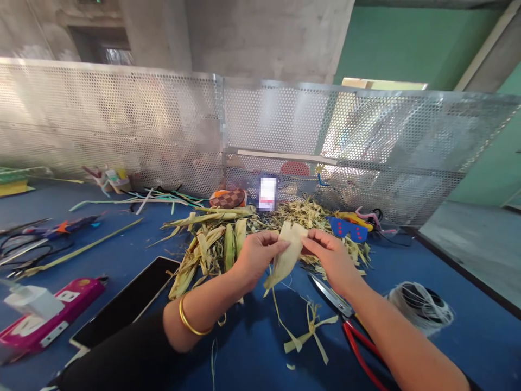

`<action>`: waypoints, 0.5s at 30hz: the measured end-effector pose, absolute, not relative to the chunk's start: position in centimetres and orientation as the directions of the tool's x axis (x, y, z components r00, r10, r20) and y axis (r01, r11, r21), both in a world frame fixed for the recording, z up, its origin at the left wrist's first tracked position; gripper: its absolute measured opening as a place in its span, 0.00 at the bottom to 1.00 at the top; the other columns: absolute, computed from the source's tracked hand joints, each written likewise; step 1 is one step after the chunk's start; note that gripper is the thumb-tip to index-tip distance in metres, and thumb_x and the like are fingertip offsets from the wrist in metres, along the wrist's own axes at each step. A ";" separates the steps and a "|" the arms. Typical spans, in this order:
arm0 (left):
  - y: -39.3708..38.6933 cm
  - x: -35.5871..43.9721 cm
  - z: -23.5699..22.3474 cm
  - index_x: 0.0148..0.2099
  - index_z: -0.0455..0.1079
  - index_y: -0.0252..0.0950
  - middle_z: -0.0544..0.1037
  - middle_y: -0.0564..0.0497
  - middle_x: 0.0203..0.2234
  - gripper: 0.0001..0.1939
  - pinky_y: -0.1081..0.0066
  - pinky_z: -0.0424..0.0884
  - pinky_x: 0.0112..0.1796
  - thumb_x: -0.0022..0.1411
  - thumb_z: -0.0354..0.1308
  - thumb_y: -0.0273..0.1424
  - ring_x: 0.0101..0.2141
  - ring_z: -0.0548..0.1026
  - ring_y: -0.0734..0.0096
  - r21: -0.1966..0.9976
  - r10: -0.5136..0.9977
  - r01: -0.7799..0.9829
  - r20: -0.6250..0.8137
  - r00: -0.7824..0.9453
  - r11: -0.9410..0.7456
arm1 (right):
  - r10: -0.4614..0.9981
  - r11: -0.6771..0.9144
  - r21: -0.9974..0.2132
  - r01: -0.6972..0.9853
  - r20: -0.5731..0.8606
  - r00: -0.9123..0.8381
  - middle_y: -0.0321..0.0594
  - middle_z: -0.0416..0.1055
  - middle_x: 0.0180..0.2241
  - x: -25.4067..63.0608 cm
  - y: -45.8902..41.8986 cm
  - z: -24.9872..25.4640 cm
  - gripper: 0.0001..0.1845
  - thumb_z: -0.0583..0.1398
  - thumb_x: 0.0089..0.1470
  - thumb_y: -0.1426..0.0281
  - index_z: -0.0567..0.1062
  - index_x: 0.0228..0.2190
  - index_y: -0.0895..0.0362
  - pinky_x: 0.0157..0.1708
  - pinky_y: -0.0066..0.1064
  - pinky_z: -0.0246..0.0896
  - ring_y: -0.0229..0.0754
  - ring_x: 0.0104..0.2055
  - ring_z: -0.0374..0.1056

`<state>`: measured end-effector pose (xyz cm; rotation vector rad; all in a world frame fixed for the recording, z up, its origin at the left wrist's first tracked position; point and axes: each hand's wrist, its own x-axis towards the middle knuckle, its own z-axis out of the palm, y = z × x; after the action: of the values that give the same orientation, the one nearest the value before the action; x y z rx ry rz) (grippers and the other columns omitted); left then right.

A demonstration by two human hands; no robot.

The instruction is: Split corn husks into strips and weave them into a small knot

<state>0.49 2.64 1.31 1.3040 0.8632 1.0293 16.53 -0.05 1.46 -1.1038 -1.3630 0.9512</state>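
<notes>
A pale, flat piece of dried corn husk (288,252) is held up over the blue table between my two hands. My left hand (260,252) pinches its left edge with thumb and fingers. On the other side, my right hand (325,250) pinches the upper right edge. A narrow notch shows in the husk's top edge. Below it lies a knotted husk figure (312,328) with several thin strips sticking out. Red-handled scissors (340,304) rest partly under my right forearm. Behind my left hand, more corn husks (205,250) are heaped.
Husk scraps (305,212) spread at the back, near an upright phone (267,194) and a checkered pouch (228,199). A spool of clear line (421,307) stands right. A dark tablet (126,301) and a magenta power strip (77,296) lie left. A perforated metal screen (277,119) borders the table.
</notes>
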 end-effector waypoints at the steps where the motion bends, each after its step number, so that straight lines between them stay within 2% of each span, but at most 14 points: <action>1: 2.5 0.5 1.2 0.27 0.71 0.33 0.73 0.53 0.21 0.09 0.75 0.63 0.24 0.48 0.62 0.35 0.21 0.67 0.78 0.993 0.948 -0.116 0.050 0.316 -0.014 | 0.981 0.194 -0.981 0.029 0.195 0.013 0.32 0.69 0.25 16.2 -0.2 1.4 0.11 0.63 0.45 0.61 0.71 0.26 0.55 0.35 0.32 0.62 0.38 0.30 0.65; 5: 2.3 0.4 1.0 0.28 0.70 0.33 0.72 0.55 0.19 0.10 0.76 0.61 0.23 0.47 0.62 0.36 0.19 0.65 0.79 0.991 0.960 -0.131 0.042 0.275 -0.006 | 1.000 0.015 -0.994 -0.105 0.016 -0.013 0.36 0.73 0.27 14.6 -0.6 0.9 0.18 0.67 0.38 0.60 0.74 0.31 0.56 0.31 0.32 0.64 0.40 0.29 0.67; 9: 2.1 0.2 0.9 0.28 0.70 0.33 0.72 0.54 0.20 0.14 0.76 0.62 0.23 0.45 0.63 0.39 0.20 0.66 0.79 0.992 0.932 -0.110 -0.023 0.361 0.067 | 0.994 0.060 -0.988 -0.140 0.046 0.102 0.36 0.73 0.26 14.4 -0.6 0.6 0.16 0.67 0.37 0.61 0.74 0.29 0.57 0.27 0.31 0.63 0.39 0.25 0.66; 15: 2.3 -0.1 0.4 0.27 0.72 0.32 0.74 0.54 0.19 0.11 0.76 0.60 0.22 0.37 0.65 0.30 0.20 0.67 0.78 0.991 0.830 0.078 -0.133 0.542 0.108 | 0.972 0.112 -0.990 -0.091 0.090 0.217 0.35 0.72 0.22 15.5 -0.1 0.4 0.13 0.66 0.37 0.62 0.74 0.25 0.57 0.23 0.30 0.62 0.38 0.23 0.65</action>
<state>-0.11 2.29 0.44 1.3678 0.8622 0.6685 15.48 -0.08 0.43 -1.1544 -1.0254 1.0259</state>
